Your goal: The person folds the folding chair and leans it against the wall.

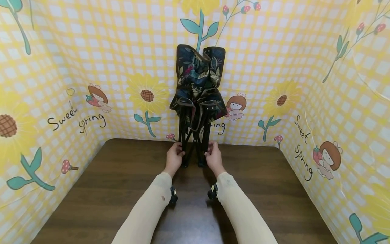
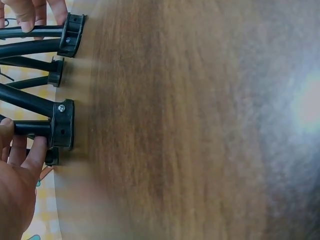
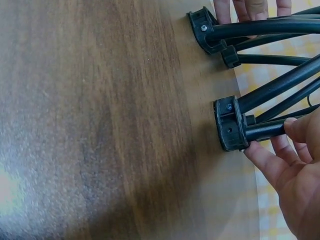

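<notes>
Both forearms, in pale sleeves, reach forward side by side with the hands level and near each other. The left hand [image 1: 174, 156] and right hand [image 1: 214, 156] have fingers curled in a grip, thumbs turned inward.

The head view looks forward and down from above the forearms, taking in the whole bench [image 1: 122, 189]. Both wrist views sit close and low over the bench, facing the folded stool's black feet [image 2: 62, 125], which they share.
</notes>
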Available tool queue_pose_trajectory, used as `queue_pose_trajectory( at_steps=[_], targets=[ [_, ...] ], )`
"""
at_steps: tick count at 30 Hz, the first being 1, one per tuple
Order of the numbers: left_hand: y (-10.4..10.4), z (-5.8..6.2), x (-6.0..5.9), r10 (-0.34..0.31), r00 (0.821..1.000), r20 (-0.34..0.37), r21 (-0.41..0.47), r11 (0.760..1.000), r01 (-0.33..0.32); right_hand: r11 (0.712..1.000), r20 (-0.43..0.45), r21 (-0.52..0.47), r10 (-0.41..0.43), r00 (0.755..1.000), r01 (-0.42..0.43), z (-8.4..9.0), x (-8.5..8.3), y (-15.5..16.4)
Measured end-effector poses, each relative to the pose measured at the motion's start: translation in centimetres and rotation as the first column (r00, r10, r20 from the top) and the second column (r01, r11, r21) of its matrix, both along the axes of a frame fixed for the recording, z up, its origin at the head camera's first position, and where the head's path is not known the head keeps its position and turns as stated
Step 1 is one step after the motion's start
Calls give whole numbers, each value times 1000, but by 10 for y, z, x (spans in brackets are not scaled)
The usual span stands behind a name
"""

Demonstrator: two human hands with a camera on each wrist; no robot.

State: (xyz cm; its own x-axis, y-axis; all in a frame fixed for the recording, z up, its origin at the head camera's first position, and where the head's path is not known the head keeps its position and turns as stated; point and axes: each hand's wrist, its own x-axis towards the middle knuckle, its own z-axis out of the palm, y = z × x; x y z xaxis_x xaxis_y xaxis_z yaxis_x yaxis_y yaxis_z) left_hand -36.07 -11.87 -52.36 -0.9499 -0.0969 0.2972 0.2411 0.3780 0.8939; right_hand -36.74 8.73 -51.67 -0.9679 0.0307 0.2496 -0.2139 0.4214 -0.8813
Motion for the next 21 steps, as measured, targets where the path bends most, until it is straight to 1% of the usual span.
queue_pose_trajectory(
  at_steps=[5,9,14,21],
  targets=[
    [0,-2,-4,11,1000,-11,-13,1000,-11,1000,8,9,-14,1000,14,0,-2,-1],
    [-1,-1,-4,6,1000,-7,-2,1000,-6,999,18,20,-25,1000,25,1,-3,-1],
    [-2,2,-4,1,1000,17,22,1000,-1,999,20,31,-36,999,35,1,-4,-1],
    [-2,2,-5,2,999,47,53,999,-5,998,15,13,-59,998,59,1,-5,-2]
  ],
)
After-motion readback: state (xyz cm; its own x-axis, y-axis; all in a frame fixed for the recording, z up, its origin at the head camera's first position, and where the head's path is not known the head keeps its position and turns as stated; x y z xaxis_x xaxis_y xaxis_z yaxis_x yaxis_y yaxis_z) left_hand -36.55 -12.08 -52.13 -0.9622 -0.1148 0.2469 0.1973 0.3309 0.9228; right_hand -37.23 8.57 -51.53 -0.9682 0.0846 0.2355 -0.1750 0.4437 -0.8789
